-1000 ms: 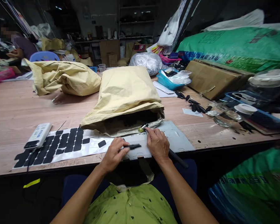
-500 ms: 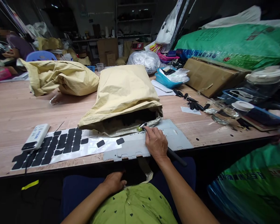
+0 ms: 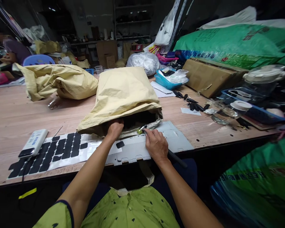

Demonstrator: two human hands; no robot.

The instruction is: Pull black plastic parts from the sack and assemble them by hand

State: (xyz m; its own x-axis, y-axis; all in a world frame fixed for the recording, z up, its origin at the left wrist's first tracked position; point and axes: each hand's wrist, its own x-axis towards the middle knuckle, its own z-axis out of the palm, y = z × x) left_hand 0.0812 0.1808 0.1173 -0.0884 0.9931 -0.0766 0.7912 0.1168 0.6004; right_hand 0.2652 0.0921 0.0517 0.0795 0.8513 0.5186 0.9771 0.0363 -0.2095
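Note:
An open beige bag (image 3: 125,91) lies on the table with its mouth towards me, dark inside. My left hand (image 3: 115,129) reaches into the left part of that mouth; its fingers are hidden in the bag. At the lower right of the opening, my right hand (image 3: 156,144) is closed around a black-handled tool (image 3: 178,158) whose end is metal and yellow-green. The exact kind of tool is unclear. Below both hands is a flat grey board (image 3: 178,136). Left of it, rounded black pieces (image 3: 70,142) stick in rows on a white sheet.
A white device with a cable (image 3: 34,142) rests at the left. Behind are a second beige bag (image 3: 73,84), a blue basket (image 3: 168,80) and a cardboard box (image 3: 209,79). Small black parts (image 3: 194,106) lie to the right. A person (image 3: 15,49) sits far left.
My left hand has risen from my lap and gone into the bag's mouth. The right hand stays by the opening with the tool. The view has shifted slightly.

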